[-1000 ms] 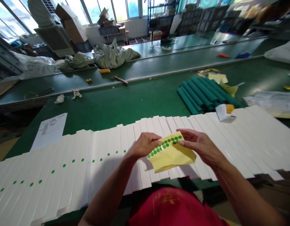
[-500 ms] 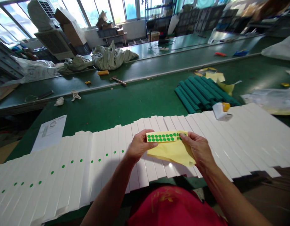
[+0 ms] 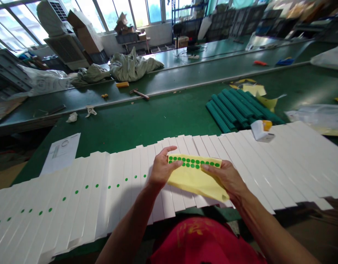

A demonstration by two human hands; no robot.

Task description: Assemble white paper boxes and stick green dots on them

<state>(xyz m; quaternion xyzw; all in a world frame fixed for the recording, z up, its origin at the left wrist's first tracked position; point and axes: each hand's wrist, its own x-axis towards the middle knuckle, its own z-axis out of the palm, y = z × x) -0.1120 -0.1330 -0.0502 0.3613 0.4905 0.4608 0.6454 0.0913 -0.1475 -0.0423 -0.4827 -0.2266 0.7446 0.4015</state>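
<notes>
Between my hands is a yellow sticker sheet with two rows of round green stickers along its upper edge. My left hand grips the sheet's left end, thumb on the front and index finger lifted above the edge. At the right end my right hand pinches it, thumb lying on the lower sticker row. Below the sheet, a long row of flat white boxes or strips lies side by side. Several on the left bear one green dot each, such as this green dot; those near and right of my hands show plain white.
Ribbed green tubes lie behind the row, with a small white-and-yellow box in front. A printed paper sheet lies at left. A hammer and grey-green cloth are farther back on the green table.
My hands have shifted the sticker sheet so that its top edge tilts down to the right. My right thumb has moved left and lower on it, and my left index finger has lifted.
</notes>
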